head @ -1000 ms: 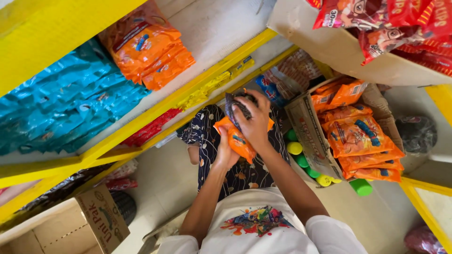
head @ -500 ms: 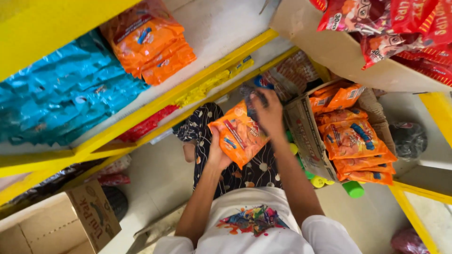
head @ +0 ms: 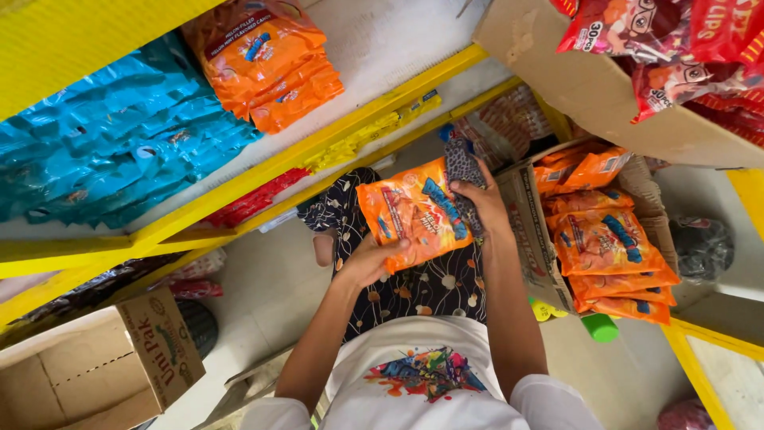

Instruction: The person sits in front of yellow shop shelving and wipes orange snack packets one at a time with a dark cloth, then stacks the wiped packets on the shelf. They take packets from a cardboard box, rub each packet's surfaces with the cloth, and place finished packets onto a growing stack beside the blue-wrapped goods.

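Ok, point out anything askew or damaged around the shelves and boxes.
Nothing looks damaged or spilled. Both hands, left hand and right hand, hold orange snack packets level over the lap. The open cardboard box of matching packets leans tilted beside the knee.

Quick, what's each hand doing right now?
Left hand: closed, gripping the orange snack packet from below.
Right hand: closed, holding the same packet's top edge.

Glossy plastic orange snack packet (head: 414, 211), matt brown cardboard box (head: 532, 231), painted yellow shelf (head: 239, 199).
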